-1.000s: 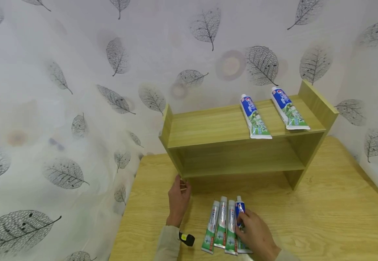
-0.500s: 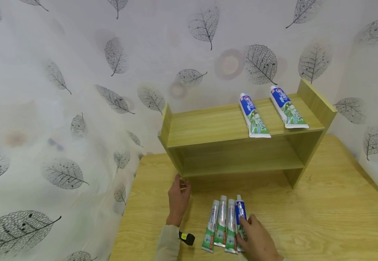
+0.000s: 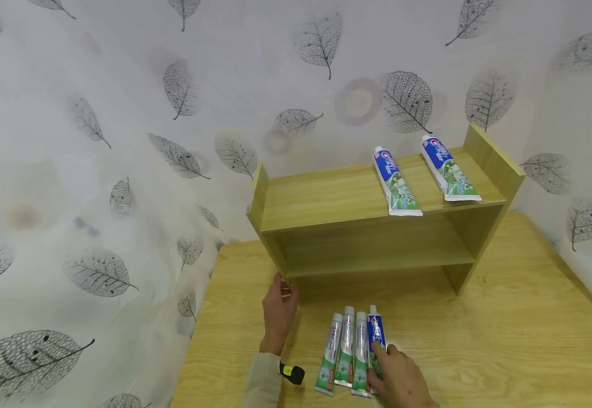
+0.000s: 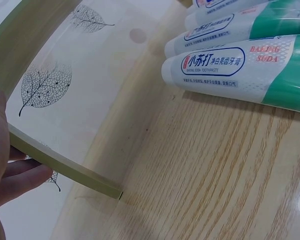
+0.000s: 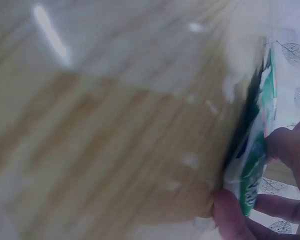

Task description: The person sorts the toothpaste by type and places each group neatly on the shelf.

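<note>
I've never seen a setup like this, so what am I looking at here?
There's no machine, just a person's two bare hands. The wide picture comes from a camera worn on the head; the others, from one on each wrist. On the table stands a small shelf. Two blue toothpaste tubes lie on top. In front of the shelf are three pale tubes and one more blue tube. The left hand holds the shelf's left side; the right hand has that nearer blue tube in its grip.
</note>
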### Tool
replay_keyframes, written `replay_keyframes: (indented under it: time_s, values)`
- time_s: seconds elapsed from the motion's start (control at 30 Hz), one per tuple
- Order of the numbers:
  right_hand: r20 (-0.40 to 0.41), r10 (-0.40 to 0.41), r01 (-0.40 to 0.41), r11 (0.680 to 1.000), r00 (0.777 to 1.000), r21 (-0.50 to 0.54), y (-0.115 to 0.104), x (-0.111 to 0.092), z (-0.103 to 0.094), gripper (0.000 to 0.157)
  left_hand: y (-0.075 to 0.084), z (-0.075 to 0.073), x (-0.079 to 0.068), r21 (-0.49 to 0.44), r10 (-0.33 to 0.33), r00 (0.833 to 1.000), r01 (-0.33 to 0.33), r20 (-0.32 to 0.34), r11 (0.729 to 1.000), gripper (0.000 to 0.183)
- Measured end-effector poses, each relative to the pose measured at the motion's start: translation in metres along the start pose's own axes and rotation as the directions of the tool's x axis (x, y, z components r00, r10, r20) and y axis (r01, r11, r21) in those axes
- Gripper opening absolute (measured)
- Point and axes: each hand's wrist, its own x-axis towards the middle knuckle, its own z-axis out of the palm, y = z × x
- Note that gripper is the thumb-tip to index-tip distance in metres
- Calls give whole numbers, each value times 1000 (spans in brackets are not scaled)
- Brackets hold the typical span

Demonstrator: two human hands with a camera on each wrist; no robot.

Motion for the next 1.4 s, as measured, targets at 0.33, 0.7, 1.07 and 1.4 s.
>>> replay_keyframes:
  time_s: [0.33,0.7,1.07,1.4]
  values:
    - [-100,-52,51,999,994,-14,2,-1,3,43,-2,1,-1,-4,8,1000,-8,-2,1000,27]
    - [-143,-73,68,997,987,-37,-1,-1,-2,35,0,0,1,-8,9,1000,-9,11,1000,27]
    - [-158,-81,92,994,984,63,8,-2,3,29,0,0,-1,-15,9,1000,-9,12,1000,26]
    - [-202,-74,99,989,977,113,10,-6,-11,30,1,-1,0,-11,13,1000,-12,11,1000,28]
